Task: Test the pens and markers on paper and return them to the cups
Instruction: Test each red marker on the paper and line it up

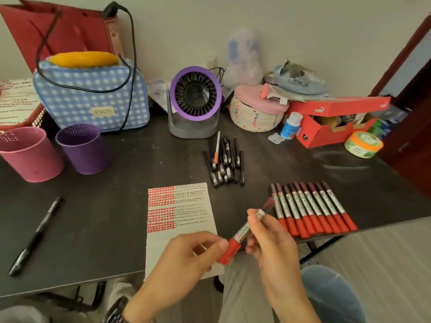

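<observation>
We have the left hand (pixel 186 257) pinching the red end of the red marker (pixel 245 229) and the right hand (pixel 270 243) gripping its barrel, by the paper's (pixel 186 206) near right corner. The top half of the paper is full of test marks. Marker row (pixel 310 210) at 2, black pens (pixel 225 162) at 12, stray pen (pixel 35 236) at 9 on the bench (pixel 116 206). Pink cup (pixel 28 155) and purple cup (pixel 84 150) at 10 look empty, so we judge returns not started.

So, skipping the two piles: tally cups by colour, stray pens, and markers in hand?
Pink cup: 1
Purple cup: 1
Black pen, alone at left: 1
Red marker, held: 1
Total: 4
</observation>
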Tool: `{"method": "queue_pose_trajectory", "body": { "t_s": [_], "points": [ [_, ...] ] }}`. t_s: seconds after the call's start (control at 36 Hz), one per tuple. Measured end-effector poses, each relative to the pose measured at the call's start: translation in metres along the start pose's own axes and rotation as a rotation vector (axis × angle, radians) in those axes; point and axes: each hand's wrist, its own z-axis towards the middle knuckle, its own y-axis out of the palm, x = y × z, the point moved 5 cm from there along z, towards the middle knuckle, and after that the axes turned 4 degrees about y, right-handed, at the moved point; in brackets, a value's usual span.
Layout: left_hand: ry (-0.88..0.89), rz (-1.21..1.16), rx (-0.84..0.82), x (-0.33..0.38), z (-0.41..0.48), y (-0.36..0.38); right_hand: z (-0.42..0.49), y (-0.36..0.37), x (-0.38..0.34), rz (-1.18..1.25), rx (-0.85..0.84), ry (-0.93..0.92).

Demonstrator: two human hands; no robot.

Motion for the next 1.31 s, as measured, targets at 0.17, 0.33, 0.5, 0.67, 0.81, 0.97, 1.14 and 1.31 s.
{"method": "queue_pose_trajectory", "body": {
  "t_s": [0.17, 0.33, 0.5, 0.67, 0.81, 0.97, 1.14, 1.31],
  "points": [
    [0.117, 0.264, 0.024, 0.006, 0.002, 0.004, -0.004, 0.004, -0.002, -0.241, -0.065, -0.062],
    [0.104, 0.596, 0.119, -0.015, 0.001, -0.039, 0.035, -0.069, -0.053, -0.389, 0.052, -0.136],
    [0.135, 0.792, 0.339, -0.037, 0.013, -0.106, 0.101, -0.182, -0.119, -0.862, 0.344, -0.183],
    [0.007, 0.901, 0.29, -0.069, 0.026, -0.116, 0.139, -0.229, -0.115, -1.293, 0.407, 0.003],
    [-0.016, 0.909, 0.28, -0.072, 0.024, -0.113, 0.144, -0.234, -0.097, -1.351, 0.359, 0.09],
    [-0.023, 0.905, 0.3, -0.068, 0.021, -0.112, 0.14, -0.227, -0.089, -1.351, 0.366, 0.108],
    [-0.014, 0.926, 0.292, -0.067, 0.019, -0.11, 0.138, -0.222, -0.086, -1.334, 0.415, 0.085],
    [-0.008, 0.906, 0.285, -0.065, 0.019, -0.109, 0.133, -0.22, -0.084, -1.369, 0.454, 0.07]
  ]
}}
